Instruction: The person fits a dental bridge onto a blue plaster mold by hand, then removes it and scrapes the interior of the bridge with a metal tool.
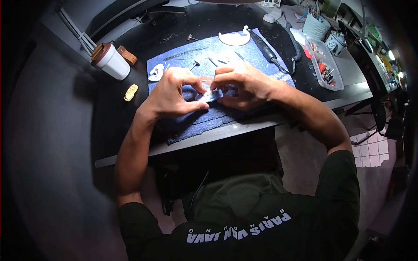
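Note:
My left hand [176, 93] and my right hand [244, 85] meet over a blue towel [191, 126]. Between their fingertips is a small white-and-bluish piece [210, 95]; bright light and the fingers hide its exact kind. Thumb and fingers of the left hand pinch its left side, while the right hand grips the other side. Just behind the fingertips a pinkish-red thing [205, 81] shows in part. Beyond the hands, several thin metal tools [212, 61] lie on the towel, along with a small dark-headed tool [194, 65].
A black rotary handpiece [263, 45] with a coiled cord lies at the towel's right, beside a white curved piece [235, 38]. Left stand a white cup with brown lid [112, 62] and a yellowish cast-like piece [130, 92]. A clear plastic box [324, 69] holds small parts.

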Available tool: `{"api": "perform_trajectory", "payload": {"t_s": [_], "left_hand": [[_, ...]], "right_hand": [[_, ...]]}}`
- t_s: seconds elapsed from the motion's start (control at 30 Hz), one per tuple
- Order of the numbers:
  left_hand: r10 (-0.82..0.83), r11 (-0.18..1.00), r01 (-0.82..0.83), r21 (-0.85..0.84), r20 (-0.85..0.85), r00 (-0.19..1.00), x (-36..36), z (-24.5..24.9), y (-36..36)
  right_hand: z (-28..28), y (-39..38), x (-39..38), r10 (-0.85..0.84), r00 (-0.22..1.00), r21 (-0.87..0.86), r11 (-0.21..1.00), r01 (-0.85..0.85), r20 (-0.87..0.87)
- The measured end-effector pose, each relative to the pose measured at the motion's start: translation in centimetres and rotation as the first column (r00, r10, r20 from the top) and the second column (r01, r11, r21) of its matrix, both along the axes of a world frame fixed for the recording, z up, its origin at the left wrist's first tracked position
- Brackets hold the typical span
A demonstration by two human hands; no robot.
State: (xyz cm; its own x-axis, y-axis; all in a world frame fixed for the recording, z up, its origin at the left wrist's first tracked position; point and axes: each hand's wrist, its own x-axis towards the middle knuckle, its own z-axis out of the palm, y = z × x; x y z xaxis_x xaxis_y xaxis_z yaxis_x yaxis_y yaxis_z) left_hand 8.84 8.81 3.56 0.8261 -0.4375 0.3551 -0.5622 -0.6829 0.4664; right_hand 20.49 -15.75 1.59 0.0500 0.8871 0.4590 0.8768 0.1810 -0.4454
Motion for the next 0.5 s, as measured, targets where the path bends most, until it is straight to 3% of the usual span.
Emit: {"api": "perform_trajectory", "payload": {"t_s": [0.1,0.33,0.5], "left_hand": [[-0.022,0.999,0.022,-0.026,0.002,1.0,-0.1,0.1,-0.3],[-0.004,0.99,-0.012,-0.141,-0.114,0.993,-0.2,-0.1,-0.4],[0.006,0.989,-0.016,-0.146,-0.074,0.997,-0.1,-0.1,-0.6]], "right_hand": [[-0.2,0.0,0.0,-0.016,1.0,-0.038,0.999,0.015,-0.023],[0.2,-0.2,-0.8,-0.042,0.985,0.005,0.999,0.042,0.169],[0.2,-0.3,-1.0,-0.039,0.984,0.012,0.999,0.037,0.176]]}}
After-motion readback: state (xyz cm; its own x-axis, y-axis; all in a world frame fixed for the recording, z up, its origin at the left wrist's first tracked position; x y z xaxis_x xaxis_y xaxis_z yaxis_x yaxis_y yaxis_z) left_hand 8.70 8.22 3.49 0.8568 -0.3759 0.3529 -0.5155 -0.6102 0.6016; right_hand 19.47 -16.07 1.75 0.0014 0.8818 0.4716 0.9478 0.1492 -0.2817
